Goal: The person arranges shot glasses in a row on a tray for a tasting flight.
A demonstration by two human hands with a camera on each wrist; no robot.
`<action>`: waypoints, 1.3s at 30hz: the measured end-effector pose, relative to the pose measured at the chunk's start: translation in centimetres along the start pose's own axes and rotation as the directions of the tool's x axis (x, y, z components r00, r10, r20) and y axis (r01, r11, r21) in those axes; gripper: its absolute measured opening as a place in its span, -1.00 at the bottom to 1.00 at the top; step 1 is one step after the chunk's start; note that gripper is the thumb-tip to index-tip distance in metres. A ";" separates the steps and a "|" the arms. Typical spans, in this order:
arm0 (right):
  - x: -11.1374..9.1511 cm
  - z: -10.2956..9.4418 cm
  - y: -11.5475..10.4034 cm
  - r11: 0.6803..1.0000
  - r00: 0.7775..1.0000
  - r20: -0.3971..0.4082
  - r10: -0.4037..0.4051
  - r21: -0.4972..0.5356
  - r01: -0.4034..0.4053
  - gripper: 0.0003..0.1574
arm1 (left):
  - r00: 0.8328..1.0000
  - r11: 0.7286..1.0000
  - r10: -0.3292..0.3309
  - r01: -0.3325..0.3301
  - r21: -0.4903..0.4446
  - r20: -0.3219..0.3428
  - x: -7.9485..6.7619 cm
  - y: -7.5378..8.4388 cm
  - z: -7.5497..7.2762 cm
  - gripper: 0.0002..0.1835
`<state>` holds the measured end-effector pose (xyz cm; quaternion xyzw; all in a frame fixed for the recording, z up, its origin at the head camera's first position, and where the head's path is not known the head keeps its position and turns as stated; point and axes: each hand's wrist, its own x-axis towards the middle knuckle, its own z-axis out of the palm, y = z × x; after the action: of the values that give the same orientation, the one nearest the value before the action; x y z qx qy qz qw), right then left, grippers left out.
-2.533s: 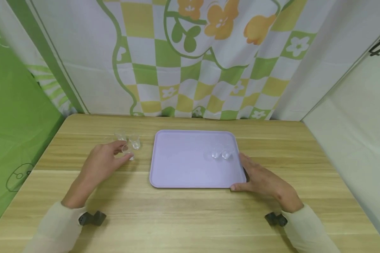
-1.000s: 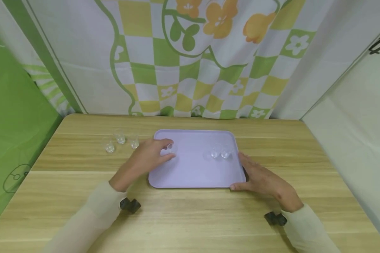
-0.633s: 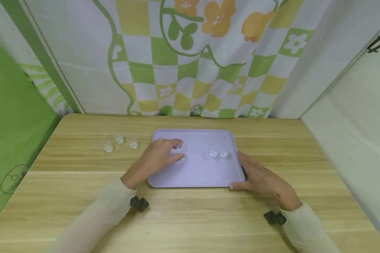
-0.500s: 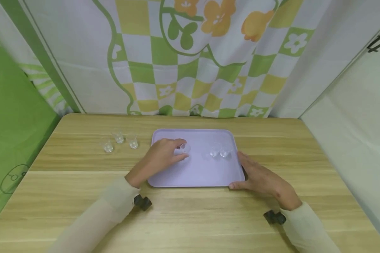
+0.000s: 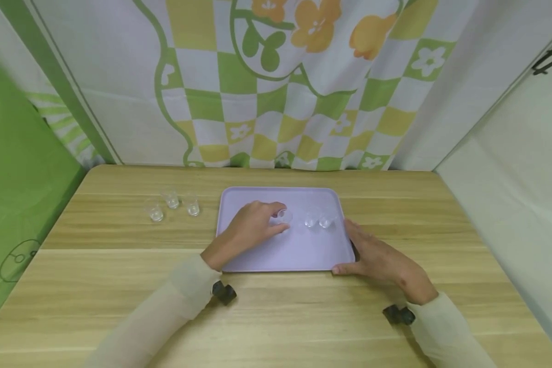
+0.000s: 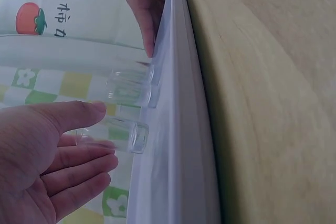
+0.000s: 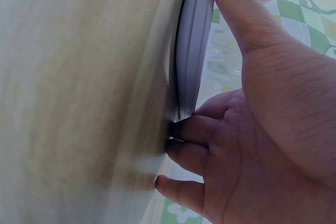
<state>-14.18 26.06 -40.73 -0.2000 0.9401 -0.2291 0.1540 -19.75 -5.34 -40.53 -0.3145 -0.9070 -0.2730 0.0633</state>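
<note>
Between thumb and fingers, my left hand [image 5: 253, 225] pinches a small clear shot glass [image 6: 118, 135] by its upper part. That glass is over the lilac tray [image 5: 276, 258], just left of two more shot glasses [image 5: 325, 221] standing side by side there. In the left wrist view a narrow gap seems to separate its base from the tray. My right hand [image 5: 382, 260] rests at the tray's near right corner, thumb along the front edge and extended fingers against the right side. The right wrist view shows several fingertips [image 7: 181, 190] touching the table.
Three other clear shot glasses, a front one [image 5: 155, 212], a back one [image 5: 171, 199] and a right one [image 5: 192, 207], stand on the wooden table [image 5: 276, 317] left of the tray. A patterned curtain [image 5: 276, 102] hangs behind the table's far edge.
My left hand has taken a shot glass from the group on the left and carried it rightward over the tray, close to the two glasses there. The right hand stays at the tray.
</note>
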 end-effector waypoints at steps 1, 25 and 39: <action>0.0 0.0 0.0 1.000 1.000 -0.001 -0.001 0.000 0.001 0.62 | 1.000 1.000 -0.004 0.004 -0.005 0.003 0.1 0.1 0.1 -0.60; 0.0 0.0 0.1 1.000 1.000 0.003 0.007 -0.005 -0.007 0.61 | 0.999 0.999 -0.043 0.043 -0.030 -0.004 1.6 1.0 2.4 -0.56; 0.0 0.1 0.2 1.000 1.000 0.002 0.001 0.009 -0.001 0.58 | 0.997 0.997 -0.071 0.071 -0.035 0.016 2.0 1.3 2.3 -0.57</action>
<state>-14.22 26.19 -40.97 -0.1991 0.9390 -0.2332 0.1559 -20.41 -2.22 -41.33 -0.2851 -0.9130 -0.2890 0.0414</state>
